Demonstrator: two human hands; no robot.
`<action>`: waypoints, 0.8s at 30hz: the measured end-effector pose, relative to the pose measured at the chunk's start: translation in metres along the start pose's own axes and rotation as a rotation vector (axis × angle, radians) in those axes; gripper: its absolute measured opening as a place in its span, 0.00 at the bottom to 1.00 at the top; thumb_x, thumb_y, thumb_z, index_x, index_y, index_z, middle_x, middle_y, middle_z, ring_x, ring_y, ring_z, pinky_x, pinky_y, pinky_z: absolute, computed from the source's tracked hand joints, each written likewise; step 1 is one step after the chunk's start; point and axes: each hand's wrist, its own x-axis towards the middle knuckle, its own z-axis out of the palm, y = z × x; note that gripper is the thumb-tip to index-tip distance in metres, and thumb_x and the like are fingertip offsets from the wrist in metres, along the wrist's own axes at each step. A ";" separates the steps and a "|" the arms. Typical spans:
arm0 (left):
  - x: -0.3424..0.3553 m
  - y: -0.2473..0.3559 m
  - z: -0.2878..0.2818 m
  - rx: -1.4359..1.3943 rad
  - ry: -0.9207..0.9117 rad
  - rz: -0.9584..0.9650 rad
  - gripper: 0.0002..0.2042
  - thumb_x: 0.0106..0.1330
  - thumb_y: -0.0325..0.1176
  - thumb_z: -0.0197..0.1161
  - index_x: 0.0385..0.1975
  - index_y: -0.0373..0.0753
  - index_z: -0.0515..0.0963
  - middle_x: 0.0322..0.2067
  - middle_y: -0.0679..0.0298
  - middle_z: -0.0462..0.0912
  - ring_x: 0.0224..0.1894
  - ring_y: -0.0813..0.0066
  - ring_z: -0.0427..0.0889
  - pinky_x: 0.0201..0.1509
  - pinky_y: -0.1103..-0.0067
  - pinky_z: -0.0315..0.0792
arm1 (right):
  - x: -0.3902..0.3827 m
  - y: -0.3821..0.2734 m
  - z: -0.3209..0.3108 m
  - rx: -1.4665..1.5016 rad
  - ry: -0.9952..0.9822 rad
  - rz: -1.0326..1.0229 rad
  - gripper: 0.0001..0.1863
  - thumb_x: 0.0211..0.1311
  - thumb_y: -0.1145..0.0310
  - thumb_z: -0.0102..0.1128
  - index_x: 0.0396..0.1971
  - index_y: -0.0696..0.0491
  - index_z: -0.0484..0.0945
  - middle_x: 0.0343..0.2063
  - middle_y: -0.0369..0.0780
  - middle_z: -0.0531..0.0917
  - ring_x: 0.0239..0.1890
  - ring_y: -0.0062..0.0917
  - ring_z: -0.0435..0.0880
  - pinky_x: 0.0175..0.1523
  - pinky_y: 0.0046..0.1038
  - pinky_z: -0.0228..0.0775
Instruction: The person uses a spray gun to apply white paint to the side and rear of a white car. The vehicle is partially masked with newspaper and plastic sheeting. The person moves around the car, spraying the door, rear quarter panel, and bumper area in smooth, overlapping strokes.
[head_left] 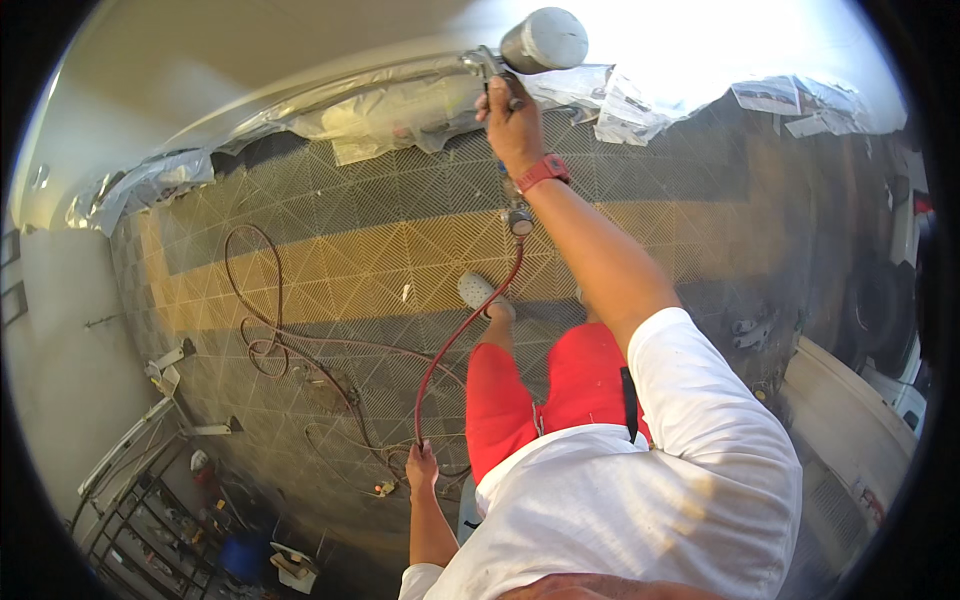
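Left of the left hand (422, 466), loops of slender dark hose (281, 290) lie on grey-and-yellow ribbed floor tiles (375, 262). That hand closes around a flexible dark-red hose (418, 415), probably light and springy, suited to a loose fist. Well apart, ahead and rightward, the right hand (514, 125) clasps the handle of a silvery metal spray gun (487, 62); its cylindrical grey cup (545, 42) likely makes it top-heavy, requiring a firm handle grip.

grey-and-yellow tiled floor (390, 262), dark tire (880, 312) at right, metal rack (138, 489) at lower left
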 end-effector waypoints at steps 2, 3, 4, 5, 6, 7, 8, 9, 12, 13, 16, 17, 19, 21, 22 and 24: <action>0.001 -0.008 -0.004 -0.026 0.007 -0.032 0.17 0.76 0.48 0.54 0.45 0.38 0.77 0.37 0.44 0.85 0.43 0.36 0.83 0.45 0.53 0.74 | -0.001 0.010 0.043 -0.003 -0.039 -0.055 0.23 0.78 0.50 0.55 0.42 0.59 0.79 0.25 0.36 0.84 0.24 0.16 0.80 0.32 0.23 0.73; -0.003 -0.004 -0.008 0.022 0.018 -0.025 0.17 0.77 0.48 0.54 0.45 0.38 0.77 0.36 0.44 0.85 0.42 0.37 0.83 0.45 0.54 0.74 | 0.000 0.013 0.062 -0.017 -0.058 -0.072 0.22 0.78 0.51 0.55 0.42 0.59 0.79 0.25 0.36 0.83 0.25 0.16 0.80 0.33 0.23 0.74; -0.005 0.001 -0.015 0.078 0.032 -0.020 0.17 0.77 0.48 0.54 0.45 0.38 0.77 0.35 0.45 0.85 0.41 0.38 0.84 0.44 0.55 0.74 | 0.001 0.014 0.078 -0.026 -0.074 -0.084 0.22 0.78 0.51 0.55 0.42 0.59 0.79 0.25 0.36 0.83 0.25 0.17 0.80 0.34 0.23 0.74; -0.007 -0.013 -0.012 0.001 0.036 -0.023 0.17 0.77 0.48 0.54 0.45 0.38 0.77 0.34 0.46 0.85 0.39 0.39 0.84 0.43 0.56 0.74 | -0.009 -0.013 0.092 0.023 -0.117 0.040 0.21 0.78 0.52 0.56 0.43 0.59 0.79 0.25 0.36 0.84 0.25 0.18 0.80 0.33 0.25 0.74; -0.009 -0.025 -0.008 -0.072 0.040 -0.025 0.17 0.77 0.47 0.54 0.44 0.38 0.77 0.33 0.47 0.84 0.38 0.41 0.84 0.43 0.56 0.74 | -0.008 -0.015 0.106 -0.001 -0.139 0.002 0.21 0.78 0.52 0.56 0.43 0.59 0.79 0.25 0.36 0.84 0.25 0.18 0.81 0.33 0.25 0.74; -0.009 -0.035 -0.002 -0.150 0.043 -0.022 0.17 0.77 0.47 0.55 0.44 0.38 0.77 0.32 0.48 0.84 0.37 0.42 0.84 0.42 0.57 0.74 | -0.005 -0.017 0.117 -0.027 -0.161 -0.040 0.22 0.78 0.52 0.56 0.43 0.59 0.79 0.26 0.36 0.84 0.25 0.18 0.81 0.33 0.25 0.74; -0.011 -0.022 0.000 -0.122 0.030 -0.059 0.16 0.77 0.46 0.55 0.46 0.37 0.77 0.32 0.51 0.84 0.35 0.51 0.85 0.41 0.61 0.75 | -0.003 -0.017 0.124 -0.059 -0.180 -0.096 0.22 0.78 0.51 0.56 0.43 0.59 0.79 0.26 0.36 0.84 0.25 0.18 0.82 0.33 0.25 0.74; -0.016 -0.001 -0.001 -0.091 0.017 -0.093 0.16 0.77 0.45 0.56 0.47 0.37 0.78 0.32 0.54 0.84 0.34 0.59 0.86 0.39 0.65 0.76 | -0.001 -0.023 0.125 0.011 -0.243 -0.066 0.23 0.77 0.49 0.57 0.44 0.58 0.79 0.26 0.36 0.84 0.26 0.18 0.83 0.32 0.25 0.74; -0.022 0.011 -0.003 -0.007 0.016 -0.066 0.17 0.78 0.46 0.56 0.50 0.37 0.78 0.34 0.53 0.85 0.35 0.61 0.88 0.39 0.66 0.77 | 0.016 -0.031 0.113 0.224 -0.314 -0.038 0.23 0.76 0.48 0.58 0.44 0.58 0.79 0.25 0.35 0.84 0.25 0.18 0.82 0.32 0.25 0.74; -0.024 0.013 0.001 0.009 0.022 -0.036 0.17 0.78 0.46 0.55 0.50 0.38 0.78 0.35 0.52 0.86 0.36 0.57 0.88 0.40 0.64 0.77 | 0.018 -0.044 0.098 0.108 -0.328 -0.008 0.25 0.75 0.45 0.58 0.45 0.57 0.79 0.25 0.34 0.84 0.24 0.18 0.81 0.29 0.23 0.72; -0.026 0.048 0.001 0.165 0.068 0.130 0.17 0.76 0.47 0.56 0.45 0.37 0.77 0.34 0.45 0.85 0.40 0.38 0.84 0.43 0.53 0.73 | 0.042 -0.021 0.050 0.208 -0.186 -0.111 0.27 0.76 0.44 0.55 0.44 0.58 0.79 0.25 0.33 0.83 0.23 0.16 0.79 0.25 0.21 0.70; -0.027 0.058 0.008 0.183 0.065 0.129 0.17 0.76 0.47 0.56 0.45 0.37 0.77 0.36 0.43 0.85 0.41 0.36 0.84 0.44 0.52 0.73 | 0.044 -0.027 0.026 0.138 -0.168 -0.075 0.27 0.77 0.44 0.55 0.43 0.58 0.79 0.25 0.33 0.83 0.22 0.16 0.78 0.24 0.21 0.69; -0.024 0.078 0.018 0.226 0.056 0.138 0.17 0.76 0.47 0.56 0.45 0.36 0.76 0.38 0.41 0.85 0.44 0.34 0.83 0.46 0.49 0.73 | 0.042 -0.039 -0.033 -0.006 -0.117 -0.005 0.27 0.77 0.44 0.53 0.43 0.58 0.79 0.25 0.33 0.83 0.22 0.15 0.77 0.22 0.21 0.67; -0.028 0.111 0.028 0.274 0.044 0.167 0.17 0.76 0.47 0.55 0.44 0.36 0.76 0.39 0.40 0.85 0.44 0.34 0.83 0.46 0.49 0.73 | 0.043 -0.044 -0.090 -0.075 -0.068 0.007 0.26 0.78 0.46 0.53 0.42 0.58 0.80 0.25 0.33 0.83 0.22 0.14 0.77 0.23 0.20 0.67; -0.034 0.126 0.033 0.302 0.039 0.181 0.17 0.76 0.47 0.55 0.44 0.36 0.76 0.39 0.39 0.84 0.45 0.33 0.83 0.47 0.49 0.73 | 0.045 -0.046 -0.118 -0.108 -0.041 0.017 0.25 0.78 0.47 0.53 0.41 0.58 0.80 0.25 0.33 0.83 0.22 0.14 0.77 0.23 0.20 0.67; -0.038 0.148 0.047 0.269 0.039 0.247 0.16 0.75 0.46 0.56 0.42 0.37 0.75 0.38 0.40 0.84 0.43 0.33 0.83 0.45 0.49 0.74 | 0.051 -0.044 -0.175 -0.082 -0.006 0.009 0.24 0.79 0.47 0.52 0.42 0.57 0.80 0.26 0.34 0.84 0.24 0.14 0.79 0.23 0.20 0.68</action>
